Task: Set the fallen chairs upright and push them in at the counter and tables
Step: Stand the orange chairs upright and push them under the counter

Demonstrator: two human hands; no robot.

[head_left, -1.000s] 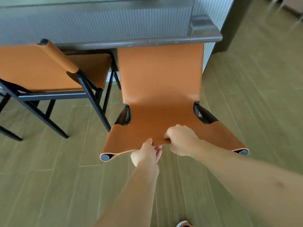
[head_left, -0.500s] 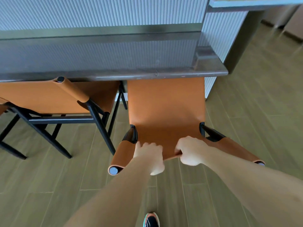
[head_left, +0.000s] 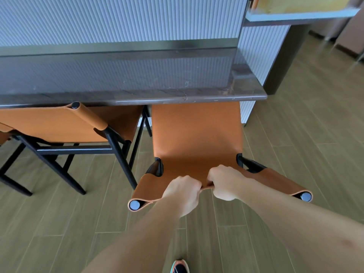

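Gripping the top edge of the orange chair (head_left: 194, 138), your left hand (head_left: 182, 192) and right hand (head_left: 226, 181) sit side by side, fingers curled tight over the leather. Its seat front is tucked under the counter (head_left: 137, 96) lip, near the counter's right corner. Open floor (head_left: 305, 154) lies to the right. A second chair (head_left: 65, 123) stands just beside on the left, also tucked in; two are wholly visible

Café or home bar seating area. Long dark stone counter (head_left: 137, 97) with ribbed pale panelling (head_left: 118, 18) behind and below. Matching tan leather sling chairs (head_left: 195, 134) on black metal frames lined up at it. Wood-look plank floor (head_left: 305, 138).
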